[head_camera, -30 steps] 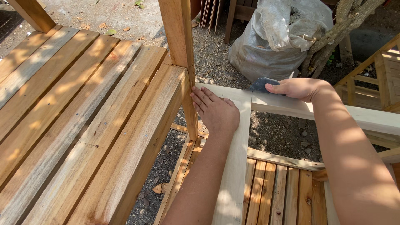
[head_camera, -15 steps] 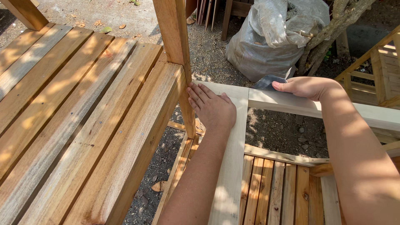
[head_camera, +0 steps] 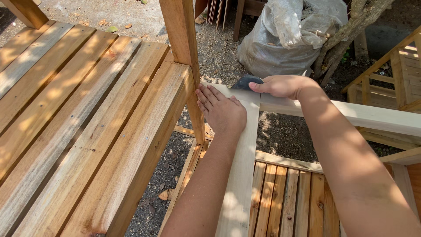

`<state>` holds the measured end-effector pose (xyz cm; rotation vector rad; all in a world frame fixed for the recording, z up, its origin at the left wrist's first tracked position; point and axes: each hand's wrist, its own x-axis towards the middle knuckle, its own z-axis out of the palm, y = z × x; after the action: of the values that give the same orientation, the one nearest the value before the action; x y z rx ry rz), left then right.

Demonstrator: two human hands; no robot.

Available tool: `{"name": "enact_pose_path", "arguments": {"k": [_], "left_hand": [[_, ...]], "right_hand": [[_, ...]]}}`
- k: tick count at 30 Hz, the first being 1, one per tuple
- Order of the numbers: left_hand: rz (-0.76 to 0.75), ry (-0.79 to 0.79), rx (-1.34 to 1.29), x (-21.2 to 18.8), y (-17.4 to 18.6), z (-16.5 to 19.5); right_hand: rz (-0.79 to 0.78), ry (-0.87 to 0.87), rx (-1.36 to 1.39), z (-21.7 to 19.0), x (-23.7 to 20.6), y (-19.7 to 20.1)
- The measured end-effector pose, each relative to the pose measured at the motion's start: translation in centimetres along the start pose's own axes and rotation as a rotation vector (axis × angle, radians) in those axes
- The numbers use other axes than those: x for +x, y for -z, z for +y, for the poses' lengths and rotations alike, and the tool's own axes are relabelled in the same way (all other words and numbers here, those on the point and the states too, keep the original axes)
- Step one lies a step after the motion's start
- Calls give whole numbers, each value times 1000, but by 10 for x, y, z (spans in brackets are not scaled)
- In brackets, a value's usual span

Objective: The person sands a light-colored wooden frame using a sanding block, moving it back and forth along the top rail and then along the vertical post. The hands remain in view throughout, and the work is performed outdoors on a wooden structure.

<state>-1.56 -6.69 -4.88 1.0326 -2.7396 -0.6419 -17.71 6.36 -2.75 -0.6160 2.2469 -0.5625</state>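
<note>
Pale wooden frame point(head_camera: 245, 145), seen from the head camera, lies just right of the middle of the scene: one unfinished rail runs from the near edge away to a far corner, and a second pale rail point(head_camera: 372, 116) leaves that corner toward the right. The left hand point(head_camera: 221, 112) lies flat and open on the near-to-far rail just short of the corner, palm down, fingers stretched toward the upright post point(head_camera: 184, 48) that stands touching the frame on its left. The right hand point(head_camera: 283, 85) rests on the corner itself, fingers curled and closed around a small dark grey sanding pad point(head_camera: 246, 81), which is pressed against the pale wood at the joint; only the pad's left tip shows past the fingers.

To the left of the post, a slatted desk point(head_camera: 79, 131) of reddish-brown boards fills the left half of the scene, dappled with sun and shade. Beneath the frame, near and right, lie more slatted panels point(head_camera: 289, 202) of darker wood. The ground point(head_camera: 166, 171) between is gravel and dirt with a few dry leaves. Far off, past the hands, a bulging grey plastic sack point(head_camera: 285, 39) leans against a tree trunk point(head_camera: 346, 39), and another wooden frame point(head_camera: 394, 70) stands at the far right.
</note>
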Motion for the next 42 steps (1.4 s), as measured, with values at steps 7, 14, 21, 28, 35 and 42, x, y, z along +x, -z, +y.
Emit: {"name": "enact_pose_path", "arguments": {"k": [7,14,21,28,35,42], "left_hand": [[5,0,17,2,-4,1],[55,2,-18,1,-7,-3],[22,-6,10,3,-6,0],[11,5,-11,3,-5,1],[54,-1,-45,0,-4,-2],[30,-5,-8,3,-4,1]], "right_hand": [[-105,-146,268,50,-34,29],[-44,138,23,-53,48,-34],[-2,-230,51,48,-34,29],[-57,-8,9,-18,10,-11],[-27,124,-142,-23,14,-11],[3,-242,72,72,-50,40]]}}
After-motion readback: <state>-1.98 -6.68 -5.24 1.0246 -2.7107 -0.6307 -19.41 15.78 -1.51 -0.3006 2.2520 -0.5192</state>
